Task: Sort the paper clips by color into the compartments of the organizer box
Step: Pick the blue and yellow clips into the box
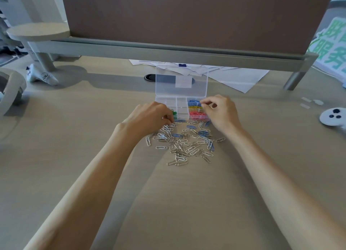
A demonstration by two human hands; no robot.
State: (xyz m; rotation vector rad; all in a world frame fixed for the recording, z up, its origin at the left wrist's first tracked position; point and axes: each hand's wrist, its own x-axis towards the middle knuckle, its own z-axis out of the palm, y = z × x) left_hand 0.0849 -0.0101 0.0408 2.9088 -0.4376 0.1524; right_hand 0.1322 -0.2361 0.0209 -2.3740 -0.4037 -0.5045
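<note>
Paper clips (187, 143): pile at organizer box's (182, 107) near side.
Left hand (149, 115): curled on pile, grip unclear.
Right hand (221, 112): pinched over blue compartment (193, 102), hold unclear.

Forearms extended; left grip (153, 115), right grip (221, 113) curled

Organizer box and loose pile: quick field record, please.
organizer box: lid open, standing at far side
right column: blue clips far, yellow clips middle, pink clips near
left column: green clips, near compartment
middle column: looks empty
loose pile: mostly silver, some blue, before box
left hand: fingertips at pile's far edge
right hand: fingers pinched over right column; clip unclear
</note>
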